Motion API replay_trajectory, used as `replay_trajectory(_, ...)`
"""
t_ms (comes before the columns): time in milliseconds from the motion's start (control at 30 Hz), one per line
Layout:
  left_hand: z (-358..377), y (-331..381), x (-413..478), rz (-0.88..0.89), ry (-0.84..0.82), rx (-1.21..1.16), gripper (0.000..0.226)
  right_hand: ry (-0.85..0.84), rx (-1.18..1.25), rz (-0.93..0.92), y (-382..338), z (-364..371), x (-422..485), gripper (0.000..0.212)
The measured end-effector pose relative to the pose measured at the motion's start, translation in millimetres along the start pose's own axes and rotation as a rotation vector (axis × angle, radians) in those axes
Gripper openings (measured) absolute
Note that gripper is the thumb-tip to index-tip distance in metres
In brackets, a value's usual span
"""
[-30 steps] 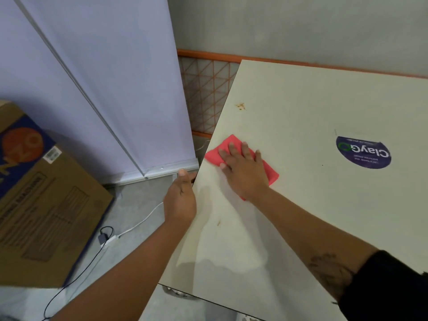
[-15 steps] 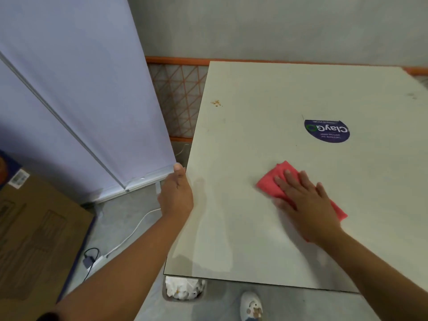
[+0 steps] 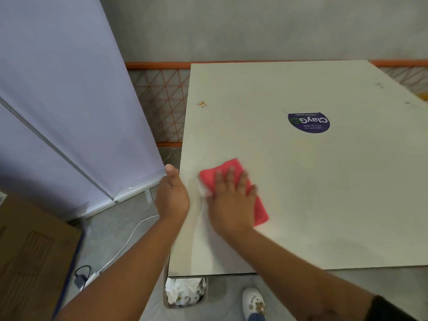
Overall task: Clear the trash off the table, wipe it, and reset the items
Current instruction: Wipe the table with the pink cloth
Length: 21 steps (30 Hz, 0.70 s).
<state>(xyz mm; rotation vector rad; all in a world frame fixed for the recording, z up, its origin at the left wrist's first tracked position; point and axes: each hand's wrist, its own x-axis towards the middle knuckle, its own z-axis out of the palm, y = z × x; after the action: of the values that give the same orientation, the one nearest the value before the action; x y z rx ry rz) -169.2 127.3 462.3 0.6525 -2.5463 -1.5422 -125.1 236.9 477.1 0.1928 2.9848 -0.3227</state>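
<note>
A cream table top (image 3: 301, 181) fills the right of the head view. On it lies a red cloth (image 3: 228, 169), and my right hand (image 3: 231, 202) presses flat on it with straight fingers, near the table's left edge. My left hand (image 3: 172, 195) grips that left edge, thumb up along the rim. A small brown stain (image 3: 202, 104) marks the far left of the top. A purple round sticker (image 3: 308, 122) sits toward the far right.
A bin with crumpled white trash (image 3: 185, 294) stands on the floor under the table's near left corner. A white shoe (image 3: 253, 302) is beside it. A cardboard box (image 3: 34, 258), a white cable (image 3: 129, 242) and a pale panel (image 3: 69, 100) are at left.
My right hand has slid the red cloth leftward across the table, back beside my left hand. The left hand keeps its hold on the edge.
</note>
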Motion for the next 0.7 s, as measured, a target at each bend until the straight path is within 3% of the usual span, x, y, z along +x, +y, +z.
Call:
replay_trajectory(100, 1.1, -2.8, 3.2, 0.064, -0.013, 0.074, 0.108, -0.040, -0.002, -0.263, -3.3, -0.2, -11.9, 0.064)
replay_trajectory(200, 3.5, 4.2, 0.9, 0.198, -0.020, 0.310, 0.064, -0.051, 0.025, -0.357, 35.1, -10.8, -1.1, 0.053)
replay_trajectory(300, 6.5, 8.8, 0.4, 0.296, -0.068, 0.564, 0.048, -0.002, 0.040, -0.217, 84.7, -22.6, 24.7, 0.051)
replay_trajectory(500, 14.6, 13.1, 0.9, 0.453, -0.077, 0.767, 0.052, 0.121, 0.004, 0.186, 178.3, -47.6, 87.0, 0.052)
replay_trajectory(700, 23.0, 21.9, 11.8, 0.372, -0.070, 0.745, 0.050, 0.135, 0.107, 0.449, 146.1, -52.7, 139.5, 0.056)
